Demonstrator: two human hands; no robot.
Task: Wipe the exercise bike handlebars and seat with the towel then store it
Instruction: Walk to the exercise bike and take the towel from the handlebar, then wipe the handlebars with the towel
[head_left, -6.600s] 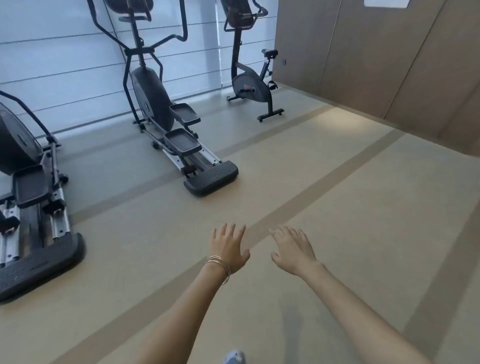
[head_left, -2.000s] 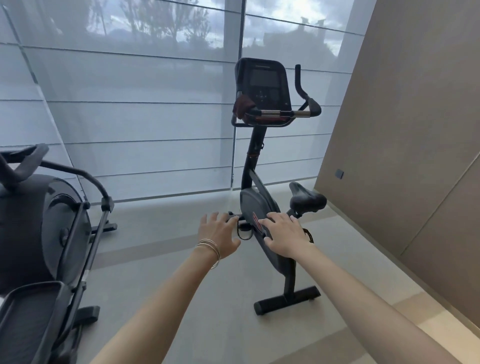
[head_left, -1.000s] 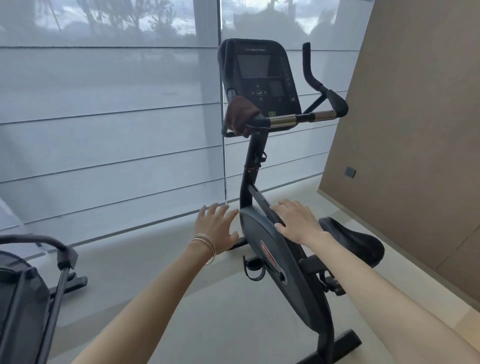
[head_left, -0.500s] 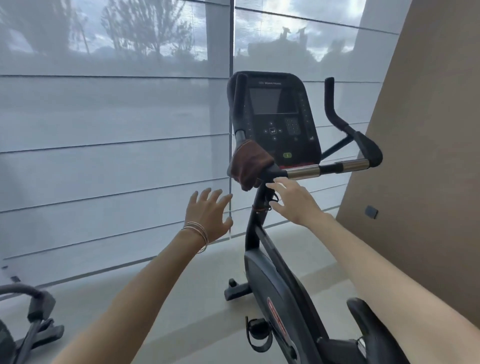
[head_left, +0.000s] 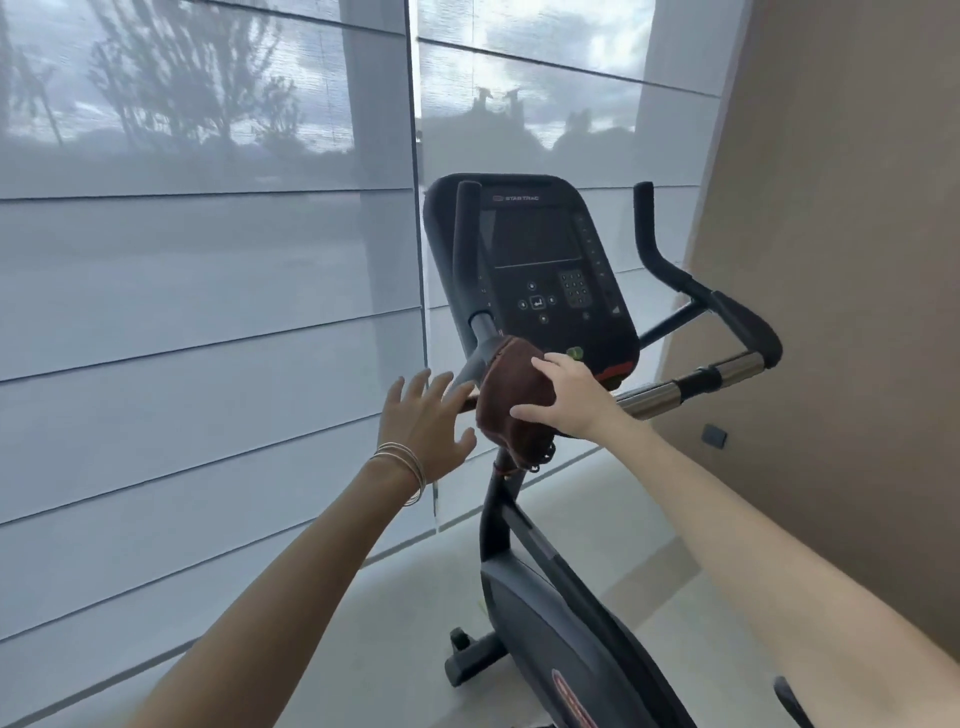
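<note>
A black exercise bike stands in front of me, its console facing me. A dark brown towel hangs bunched over the left end of the handlebars. My right hand lies on the towel, thumb under it and fingers over its top. My left hand hovers just left of the towel with fingers spread, holding nothing. Thin bangles circle the left wrist. The seat is almost out of view; only a dark edge shows at the bottom right.
Tall windows with translucent blinds fill the left and centre behind the bike. A tan wall runs close along the right side. The pale floor shows beneath the bike's front foot.
I have walked up to the bike. My right hand rose from below the handlebar onto the towel, and my left hand came up close beside it.
</note>
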